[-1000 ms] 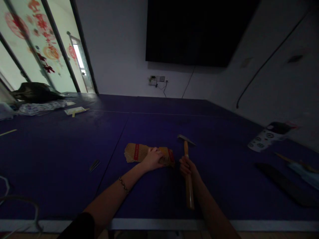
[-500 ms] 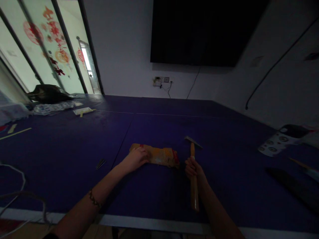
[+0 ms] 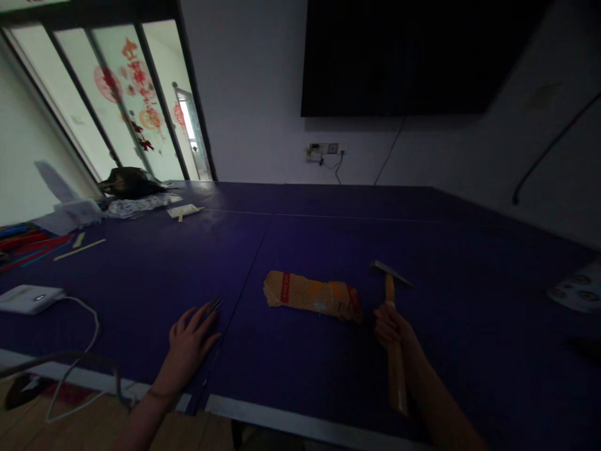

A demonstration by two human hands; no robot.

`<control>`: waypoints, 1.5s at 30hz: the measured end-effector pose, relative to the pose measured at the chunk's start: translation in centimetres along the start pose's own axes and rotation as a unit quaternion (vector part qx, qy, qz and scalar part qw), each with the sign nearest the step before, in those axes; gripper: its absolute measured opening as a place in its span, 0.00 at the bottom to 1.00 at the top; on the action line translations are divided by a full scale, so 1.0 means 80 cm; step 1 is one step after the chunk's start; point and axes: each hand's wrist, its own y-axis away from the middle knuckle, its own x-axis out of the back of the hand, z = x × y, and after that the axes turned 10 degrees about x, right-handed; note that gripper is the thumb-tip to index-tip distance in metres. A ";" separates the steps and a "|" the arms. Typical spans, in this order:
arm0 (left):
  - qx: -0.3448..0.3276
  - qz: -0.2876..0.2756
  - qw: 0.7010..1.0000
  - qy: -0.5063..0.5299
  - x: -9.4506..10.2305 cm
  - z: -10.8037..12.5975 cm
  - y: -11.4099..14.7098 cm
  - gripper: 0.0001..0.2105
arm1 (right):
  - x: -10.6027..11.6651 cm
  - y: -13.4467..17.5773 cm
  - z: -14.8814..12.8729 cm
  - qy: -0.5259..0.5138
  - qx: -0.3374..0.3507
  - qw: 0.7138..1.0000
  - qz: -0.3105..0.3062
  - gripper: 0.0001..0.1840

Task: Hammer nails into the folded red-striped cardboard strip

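My right hand (image 3: 393, 324) is wrapped round the wooden handle of a hammer (image 3: 398, 382), whose metal head points away from me above the table. Fingers spread, my left hand (image 3: 190, 341) reaches over the table, its fingertips at a few thin dark metal pieces that look like nails (image 3: 215, 304). Whether the fingers touch them I cannot tell. Between the hands lies a long, flat, crumpled brown package (image 3: 305, 294) with red and orange bands. Neither hand touches it.
The purple table (image 3: 225, 247) has a seam left of the package. At the left are a white box (image 3: 30, 299) with a cable, yellow strips (image 3: 79, 249) and red and blue strips. A patterned white container (image 3: 580, 288) stands at the right edge.
My left hand has let go of the package and moved left and nearer to the metal pieces, its fingers spreading. My right hand keeps hold of the hammer. The view has turned left.
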 end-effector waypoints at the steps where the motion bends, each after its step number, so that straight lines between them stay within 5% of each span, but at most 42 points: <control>1: -0.004 -0.003 1.000 -0.007 -0.003 0.001 0.002 0.16 | 0.000 0.000 -0.001 0.001 0.000 1.000 0.003 0.23; 12: -0.034 -0.062 0.997 -0.013 -0.008 0.004 0.000 0.18 | -0.008 0.014 -0.005 0.023 -0.017 0.998 0.050 0.19; 31: -0.042 -0.042 0.998 0.023 -0.006 0.003 0.001 0.16 | 0.009 -0.001 0.003 0.034 -0.005 0.999 -0.005 0.24; 45: -0.073 -0.085 0.993 0.024 0.007 0.002 -0.004 0.15 | 0.005 -0.001 0.002 0.013 -0.014 0.999 -0.025 0.21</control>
